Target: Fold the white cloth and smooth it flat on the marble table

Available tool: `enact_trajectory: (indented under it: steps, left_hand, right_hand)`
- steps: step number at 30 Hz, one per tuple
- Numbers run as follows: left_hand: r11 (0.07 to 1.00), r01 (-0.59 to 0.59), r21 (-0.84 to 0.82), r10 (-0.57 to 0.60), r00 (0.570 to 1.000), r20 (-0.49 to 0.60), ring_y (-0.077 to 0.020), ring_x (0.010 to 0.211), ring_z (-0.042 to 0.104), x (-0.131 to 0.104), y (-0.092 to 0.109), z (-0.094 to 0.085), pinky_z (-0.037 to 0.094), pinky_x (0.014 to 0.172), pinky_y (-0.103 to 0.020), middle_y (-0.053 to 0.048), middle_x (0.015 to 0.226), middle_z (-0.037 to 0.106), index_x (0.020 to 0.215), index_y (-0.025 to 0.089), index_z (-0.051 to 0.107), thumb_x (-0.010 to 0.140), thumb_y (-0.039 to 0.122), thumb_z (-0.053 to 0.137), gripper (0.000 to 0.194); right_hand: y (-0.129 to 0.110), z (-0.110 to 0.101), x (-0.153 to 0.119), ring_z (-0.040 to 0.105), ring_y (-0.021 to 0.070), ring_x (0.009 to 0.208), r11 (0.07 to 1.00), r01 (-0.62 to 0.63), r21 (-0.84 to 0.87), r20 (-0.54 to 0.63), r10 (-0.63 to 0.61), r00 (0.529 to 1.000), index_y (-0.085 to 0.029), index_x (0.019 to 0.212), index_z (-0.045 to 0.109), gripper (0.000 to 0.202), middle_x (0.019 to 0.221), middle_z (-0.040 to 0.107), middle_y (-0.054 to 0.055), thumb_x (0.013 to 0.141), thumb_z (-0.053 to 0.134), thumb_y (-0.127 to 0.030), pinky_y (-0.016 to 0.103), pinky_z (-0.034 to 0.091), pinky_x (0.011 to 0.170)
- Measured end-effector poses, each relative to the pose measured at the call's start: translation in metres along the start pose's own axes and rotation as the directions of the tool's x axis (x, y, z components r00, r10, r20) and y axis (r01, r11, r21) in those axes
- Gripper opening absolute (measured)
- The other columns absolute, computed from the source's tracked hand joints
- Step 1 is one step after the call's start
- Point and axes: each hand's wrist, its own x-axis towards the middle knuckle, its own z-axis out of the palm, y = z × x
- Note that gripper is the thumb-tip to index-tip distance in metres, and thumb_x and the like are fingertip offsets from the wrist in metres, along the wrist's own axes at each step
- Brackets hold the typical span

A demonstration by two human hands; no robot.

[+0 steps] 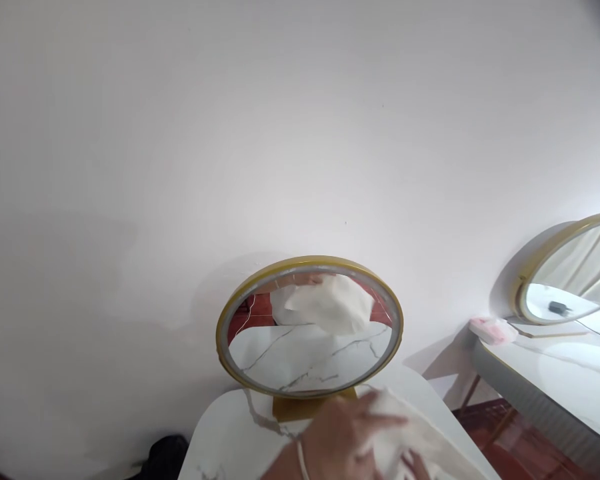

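A pale wall (300,133) runs across the back. At the lower left, a dark thing (165,459) sits at the edge of view, its kind too unclear to tell. Next comes a white counter (220,430) with grey veins. On it stands an oval-looking mirror (310,357) with a gold frame, on a gold base (287,408). Its glass shows a bundled white cloth with a hand at its top, part of the veined top and a red floor.

In front of the base, the left hand (336,432), a pale band (303,460) at its wrist, reaches in from below with fingers stretched toward the right, over the near edge of the white cloth (433,437). The cloth lies bunched on the counter's right side. Fingers of the right hand (416,465) show beside it at the bottom edge. Both hands are blurred, so whether either grips the cloth cannot be told.

Farther right, apart from the first, a second counter (555,363) bears a pink-and-white packet (495,330) at its corner and another gold-framed mirror (580,273) behind.
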Motion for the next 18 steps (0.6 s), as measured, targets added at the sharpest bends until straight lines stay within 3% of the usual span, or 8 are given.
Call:
enact_trajectory:
  steps: [2, 4, 6, 8, 10, 13, 16, 18]
  left_hand:
    - [1.0, 0.002, -0.005, -0.003, 0.982, -0.187, -0.0174, 0.102, 0.063, 0.006, 0.008, -0.071, 0.052, 0.088, -0.028, 0.001, 0.133, 0.055, 0.137, 0.037, 0.042, 0.082, 0.017, 0.051, 0.06]
    - [0.998, 0.038, 0.044, -0.016, 0.908, -0.418, -0.0205, 0.117, 0.055, 0.015, 0.004, -0.135, 0.044, 0.102, -0.035, -0.001, 0.135, 0.054, 0.137, 0.031, 0.045, 0.085, 0.024, 0.052, 0.052]
    - [0.991, 0.112, 0.072, -0.052, 0.826, -0.562, -0.0231, 0.123, 0.05, 0.026, -0.011, -0.183, 0.039, 0.107, -0.039, -0.003, 0.135, 0.054, 0.133, 0.027, 0.05, 0.084, 0.031, 0.059, 0.05]
    - [0.973, 0.23, 0.034, -0.157, 0.755, -0.636, -0.0239, 0.122, 0.052, 0.035, -0.034, -0.215, 0.04, 0.107, -0.04, -0.004, 0.132, 0.057, 0.128, 0.025, 0.056, 0.081, 0.035, 0.063, 0.049]
    - [0.935, 0.355, -0.022, -0.293, 0.733, -0.614, -0.0243, 0.117, 0.055, 0.041, -0.059, -0.231, 0.041, 0.105, -0.04, -0.005, 0.125, 0.062, 0.118, 0.023, 0.063, 0.08, 0.036, 0.065, 0.041]
    - [0.874, 0.485, 0.018, -0.383, 0.712, -0.589, -0.0266, 0.117, 0.055, 0.043, -0.085, -0.229, 0.041, 0.104, -0.044, -0.007, 0.118, 0.064, 0.101, 0.021, 0.071, 0.083, 0.037, 0.061, 0.025]
    - [0.831, 0.511, 0.221, -0.182, 0.625, -0.759, -0.0281, 0.129, 0.044, 0.045, -0.088, -0.209, 0.038, 0.106, -0.048, -0.009, 0.134, 0.052, 0.105, 0.022, 0.069, 0.09, 0.032, 0.051, 0.025]
    - [0.811, 0.453, 0.371, -0.034, 0.669, -0.743, -0.0241, 0.128, 0.044, 0.05, -0.081, -0.193, 0.04, 0.105, -0.044, -0.007, 0.137, 0.05, 0.118, 0.023, 0.062, 0.095, 0.029, 0.043, 0.031]
  right_hand:
    - [-0.021, 0.0, 0.042, 0.05, 0.0379, 0.118, 0.998, 0.067, 0.002, -0.047, -0.066, 0.997, -0.04, 0.141, 0.034, 0.075, 0.13, 0.053, 0.006, 0.074, 0.056, -0.064, 0.055, 0.053, 0.076]
    - [-0.045, 0.008, 0.093, 0.051, 0.0345, 0.115, 0.99, 0.138, 0.0, -0.049, -0.137, 0.989, -0.028, 0.141, 0.037, 0.071, 0.125, 0.056, 0.01, 0.079, 0.052, -0.06, 0.053, 0.048, 0.087]
    - [-0.074, 0.022, 0.146, 0.053, 0.0306, 0.11, 0.977, 0.215, 0.007, -0.008, -0.215, 0.977, -0.026, 0.13, 0.049, 0.056, 0.114, 0.061, 0.009, 0.084, 0.047, -0.057, 0.049, 0.044, 0.092]
    - [-0.104, 0.04, 0.196, 0.053, 0.0279, 0.106, 0.954, 0.301, 0.006, 0.023, -0.301, 0.953, -0.026, 0.118, 0.057, 0.043, 0.103, 0.064, 0.007, 0.089, 0.042, -0.053, 0.048, 0.04, 0.094]
    - [-0.129, 0.059, 0.232, 0.049, 0.0298, 0.11, 0.899, 0.42, -0.123, 0.004, -0.422, 0.906, -0.024, 0.109, 0.061, 0.038, 0.106, 0.062, 0.01, 0.09, 0.044, -0.051, 0.049, 0.038, 0.094]
    - [-0.148, 0.08, 0.261, 0.049, 0.029, 0.111, 0.806, 0.569, -0.163, 0.097, -0.561, 0.822, -0.02, 0.098, 0.059, 0.033, 0.115, 0.059, 0.012, 0.09, 0.045, -0.049, 0.045, 0.037, 0.093]
    - [-0.145, 0.087, 0.267, 0.059, 0.0217, 0.089, 0.8, 0.591, -0.107, 0.187, -0.567, 0.802, -0.02, 0.109, 0.053, 0.033, 0.095, 0.067, 0.006, 0.094, 0.042, -0.047, 0.041, 0.038, 0.092]
    - [-0.137, 0.085, 0.265, 0.061, 0.0202, 0.085, 0.786, 0.607, -0.117, 0.174, -0.586, 0.791, -0.021, 0.112, 0.055, 0.033, 0.091, 0.069, 0.005, 0.095, 0.04, -0.045, 0.039, 0.039, 0.088]
